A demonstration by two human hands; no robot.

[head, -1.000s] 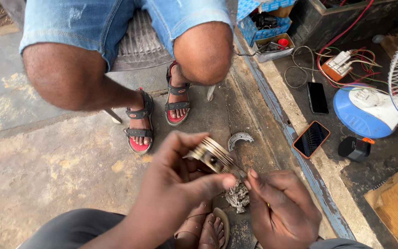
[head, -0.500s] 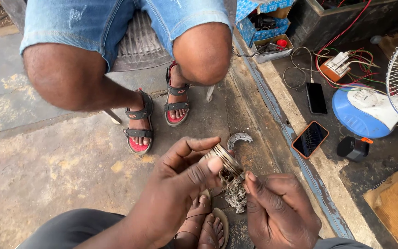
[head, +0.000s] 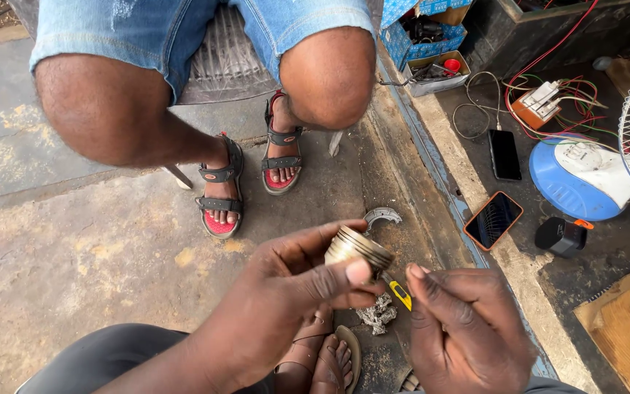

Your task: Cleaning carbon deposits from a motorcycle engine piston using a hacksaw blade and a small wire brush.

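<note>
Here, left hand [head: 286, 292] grips ringed metal piston [head: 357, 252] below blue boxes [head: 410, 33].

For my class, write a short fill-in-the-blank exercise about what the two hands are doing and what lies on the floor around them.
1. The left hand grips a round, grooved metal ____ between thumb and fingers.
2. The right hand holds a small tool with a ____ handle.
3. The phone with the orange case lies on the ____.
4. The person sitting opposite wears black and red ____.

Missing words: piston; yellow; floor; sandals
</note>
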